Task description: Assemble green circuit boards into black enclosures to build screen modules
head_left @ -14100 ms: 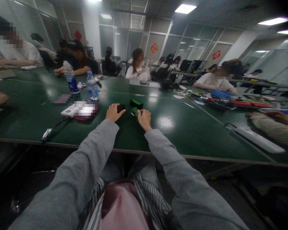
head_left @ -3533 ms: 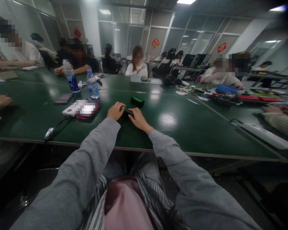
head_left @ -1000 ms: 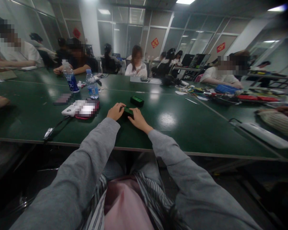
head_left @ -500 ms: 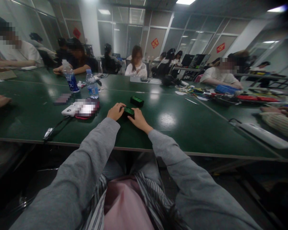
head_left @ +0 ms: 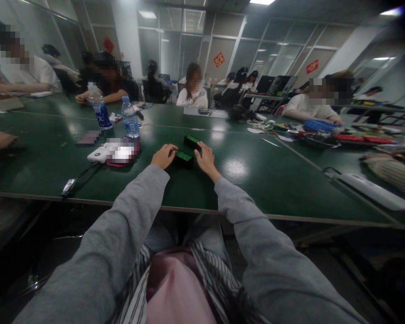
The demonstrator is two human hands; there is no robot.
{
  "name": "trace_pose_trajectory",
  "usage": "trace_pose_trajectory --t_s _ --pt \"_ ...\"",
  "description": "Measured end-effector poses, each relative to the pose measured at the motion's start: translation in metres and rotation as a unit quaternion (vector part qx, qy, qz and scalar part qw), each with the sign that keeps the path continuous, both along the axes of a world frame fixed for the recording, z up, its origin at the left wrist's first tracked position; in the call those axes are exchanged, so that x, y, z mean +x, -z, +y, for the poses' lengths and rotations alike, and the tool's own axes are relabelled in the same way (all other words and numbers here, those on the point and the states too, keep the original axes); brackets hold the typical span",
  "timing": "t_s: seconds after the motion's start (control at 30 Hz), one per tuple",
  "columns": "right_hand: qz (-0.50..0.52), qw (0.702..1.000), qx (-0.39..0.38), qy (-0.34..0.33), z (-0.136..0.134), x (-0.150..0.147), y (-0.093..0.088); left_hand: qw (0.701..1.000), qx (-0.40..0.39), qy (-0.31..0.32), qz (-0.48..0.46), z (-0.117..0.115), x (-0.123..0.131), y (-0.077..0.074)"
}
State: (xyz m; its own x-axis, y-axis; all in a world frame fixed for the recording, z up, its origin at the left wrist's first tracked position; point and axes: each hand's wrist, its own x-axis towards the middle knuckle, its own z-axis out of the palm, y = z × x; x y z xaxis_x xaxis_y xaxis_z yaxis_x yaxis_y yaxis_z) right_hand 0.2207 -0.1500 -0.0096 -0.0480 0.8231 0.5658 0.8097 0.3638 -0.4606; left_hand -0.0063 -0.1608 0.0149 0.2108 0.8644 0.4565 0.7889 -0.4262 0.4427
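In the head view a small black box with a green-patterned top (head_left: 184, 155) sits on the green table in front of me. My left hand (head_left: 164, 156) is closed around its left end. A second box of the same look (head_left: 191, 141) lies just behind it, slightly to the right. My right hand (head_left: 206, 159) is open beside the two boxes, thumb and fingers apart. Its fingertips reach the right end of the rear box; whether they touch it I cannot tell.
To the left stand two plastic bottles (head_left: 130, 119), with a white device (head_left: 97, 154) and a cable nearby. A white power strip (head_left: 374, 191) lies at the right. Cables and a blue pouch (head_left: 320, 125) spread behind it. Several people sit around the table.
My right hand has let go of the near box's right end and moved right and slightly forward to the rear box. My left hand stays at the near box.
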Motion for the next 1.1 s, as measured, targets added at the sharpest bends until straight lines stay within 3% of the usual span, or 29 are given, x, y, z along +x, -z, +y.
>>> trace_pose_trajectory --t_s 0.2,0.57,0.87,1.0,1.1 --pt "-0.054 0.994 -0.084 -0.039 0.0027 -0.0023 0.0084 1.000 -0.008 -0.005 -0.001 -0.0006 0.0008 -0.0011" --pt "-0.064 0.993 -0.089 -0.033 0.0027 -0.0016 0.0095 1.000 -0.007 -0.006 0.002 -0.0027 0.0007 -0.0027" --pt "-0.147 0.989 0.008 0.008 0.0030 -0.0058 0.0013 1.000 0.002 -0.005 0.008 -0.0003 0.0005 -0.0005" --pt "-0.178 0.980 -0.078 -0.039 0.0058 -0.0040 0.0031 1.000 -0.008 -0.007 0.008 -0.0005 0.0011 -0.0010" --pt "-0.182 0.977 -0.096 -0.051 0.0074 -0.0015 0.0051 1.000 -0.006 -0.005 0.003 -0.0009 0.0010 -0.0012"
